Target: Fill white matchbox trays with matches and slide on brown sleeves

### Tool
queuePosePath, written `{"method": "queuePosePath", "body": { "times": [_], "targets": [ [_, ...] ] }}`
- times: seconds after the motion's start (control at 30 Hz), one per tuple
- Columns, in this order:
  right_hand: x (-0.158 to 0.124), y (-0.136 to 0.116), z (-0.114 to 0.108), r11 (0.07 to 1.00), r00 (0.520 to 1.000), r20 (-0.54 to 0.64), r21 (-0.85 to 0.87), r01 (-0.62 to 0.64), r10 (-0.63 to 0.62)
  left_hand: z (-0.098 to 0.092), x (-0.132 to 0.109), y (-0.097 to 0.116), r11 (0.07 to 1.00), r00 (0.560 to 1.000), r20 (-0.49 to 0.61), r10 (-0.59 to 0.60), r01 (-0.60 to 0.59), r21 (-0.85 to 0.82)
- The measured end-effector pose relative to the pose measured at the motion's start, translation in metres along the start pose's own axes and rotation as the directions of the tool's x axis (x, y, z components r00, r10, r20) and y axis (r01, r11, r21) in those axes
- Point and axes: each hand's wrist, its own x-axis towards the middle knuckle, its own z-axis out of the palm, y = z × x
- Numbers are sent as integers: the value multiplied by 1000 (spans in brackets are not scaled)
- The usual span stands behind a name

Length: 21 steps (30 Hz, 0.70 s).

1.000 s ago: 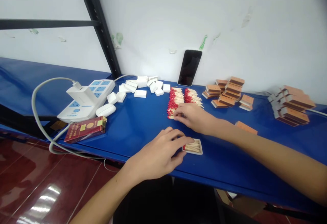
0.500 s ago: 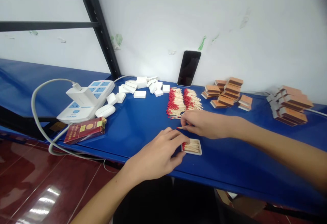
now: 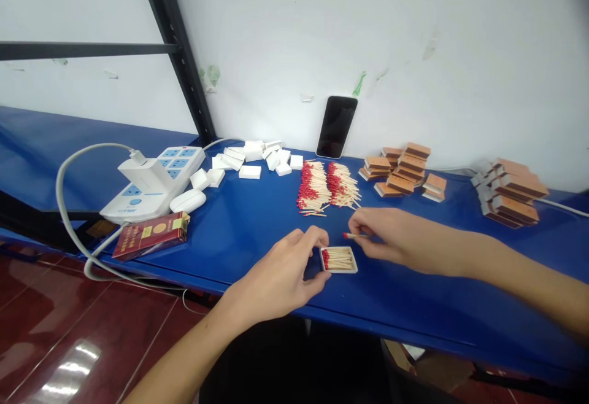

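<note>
A small white matchbox tray lies on the blue tabletop near its front edge, part filled with red-headed matches whose heads point left. My left hand grips the tray's left end, thumb at the near corner and fingers at the far one. Above the tray's far right corner, my right hand pinches a match, red head sticking out to the left; whether more than one is held I cannot tell. Two heaps of loose matches, a left heap and a right heap, lie beyond my hands.
White trays are scattered at back left. Matchbox sleeves are piled at back right, with another stack farther right. A phone leans on the wall. A power strip, a white mouse and a red packet are at left.
My right hand has moved right and slightly down, away from the match heaps, with the match in its pinch. My left hand's fingers have shifted back to the tray's left end, baring the match heads.
</note>
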Motion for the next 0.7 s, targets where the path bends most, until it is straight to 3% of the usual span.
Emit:
{"method": "queuePosePath", "body": {
  "times": [0.2,0.4,0.53,0.63,0.7],
  "targets": [
    [2,-25,12,997,998,34,-61,56,-54,-5,1,3,996,997,33,76,-77,32],
    [-6,-23,8,978,999,24,206,21,-26,-3,2,0,980,981,29,194,-195,47],
    [-3,-12,5,963,993,-101,267,-32,61,0,2,-3,966,971,9,238,-238,97],
    [17,-1,7,989,957,-289,145,18,25,1,2,-3,962,973,16,229,-229,148],
    [37,4,10,999,944,-330,24,31,-22,1,3,-2,962,975,18,222,-222,161]
  ]
}}
